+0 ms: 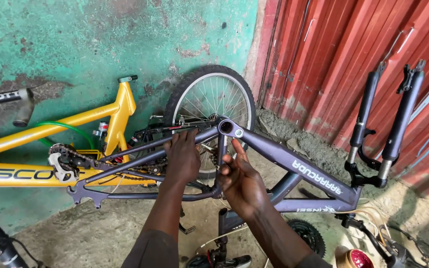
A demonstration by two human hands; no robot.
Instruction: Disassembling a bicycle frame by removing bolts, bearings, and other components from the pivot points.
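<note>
**Purple bicycle frame, inverted, in both hands**

Head view: the purple bicycle frame is lying upside down over the concrete floor. The left hand is gripping its rear stays; the right hand is resting open against the seat tube, partly hiding it. A yellow frame and wheel are leaning against the green wall.

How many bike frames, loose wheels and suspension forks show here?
Bike frames: 2, purple frame held upside down by left hand and right hand, yellow frame
Wheels: 1, wheel
Forks: 1, fork
Total: 4
</note>
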